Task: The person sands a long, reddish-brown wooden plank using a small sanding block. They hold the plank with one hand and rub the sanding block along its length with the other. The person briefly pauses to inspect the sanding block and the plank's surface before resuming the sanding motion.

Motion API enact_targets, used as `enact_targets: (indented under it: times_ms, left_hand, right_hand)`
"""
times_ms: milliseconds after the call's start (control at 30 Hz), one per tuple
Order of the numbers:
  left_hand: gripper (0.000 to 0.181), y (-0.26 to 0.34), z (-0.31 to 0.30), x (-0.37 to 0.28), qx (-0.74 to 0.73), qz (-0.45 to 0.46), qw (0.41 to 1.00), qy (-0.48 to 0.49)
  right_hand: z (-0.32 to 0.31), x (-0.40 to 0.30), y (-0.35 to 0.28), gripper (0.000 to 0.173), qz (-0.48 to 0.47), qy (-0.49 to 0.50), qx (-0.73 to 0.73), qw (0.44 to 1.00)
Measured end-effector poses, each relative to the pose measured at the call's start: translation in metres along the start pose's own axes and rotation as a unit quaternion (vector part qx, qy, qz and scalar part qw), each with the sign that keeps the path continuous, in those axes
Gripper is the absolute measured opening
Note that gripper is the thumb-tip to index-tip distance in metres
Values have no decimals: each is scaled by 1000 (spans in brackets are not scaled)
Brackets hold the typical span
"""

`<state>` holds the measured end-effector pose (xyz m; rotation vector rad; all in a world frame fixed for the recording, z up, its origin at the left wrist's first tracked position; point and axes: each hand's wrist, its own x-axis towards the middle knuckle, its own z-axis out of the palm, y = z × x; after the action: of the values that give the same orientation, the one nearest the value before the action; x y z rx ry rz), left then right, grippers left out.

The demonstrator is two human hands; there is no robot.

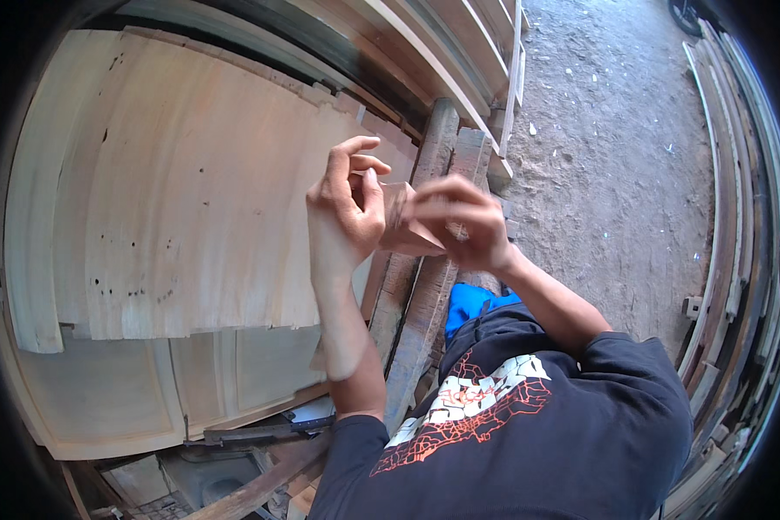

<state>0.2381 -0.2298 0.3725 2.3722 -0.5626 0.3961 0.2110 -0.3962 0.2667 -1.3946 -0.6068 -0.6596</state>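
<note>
My left hand [350, 198] is raised over the edge of a pale plywood sheet [188, 175], fingers loosely curled and apart, with nothing visible between them. Pale dust coats its wrist and forearm. Beside it, my right hand [461, 221] is blurred by motion, its fingers bent around a brown flat piece [396, 218]. That piece has angled edges and reaches across to the left hand's thumb side. Whether it is sandpaper or thin wood is unclear, and the right fingers hide part of it.
Two rough timber beams [413, 325] run below my hands. Pale panelled wood [97, 390] lies under the plywood. Wooden frames [455, 52] stand at the top, stacked boards [734, 195] along the right. A dirt floor [611, 162] with scattered chips lies between.
</note>
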Motion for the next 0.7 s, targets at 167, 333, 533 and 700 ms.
enact_targets:
  times_ms: [167, 333, 533, 700]
  left_hand:
    - [32, 7, -4, 4, 1, -13, 999, -32]
    - [24, 7, -1, 0, -8, -52, 997, -53]
    - [22, 11, 3, 3, -1, -43, 997, -69]
    - [21, 5, 2, 4, 2, -18, 998, -62]
  right_hand:
    - [-28, 2, 53, 22, 147, 168, -107, 969]
    - [-7, -43, 7, 31, 129, 69, -16, 989]
    - [-1, -37, -28, 76, 106, -23, -126, 986]
    - [5, -39, -36, 95, 128, -71, -193, 970]
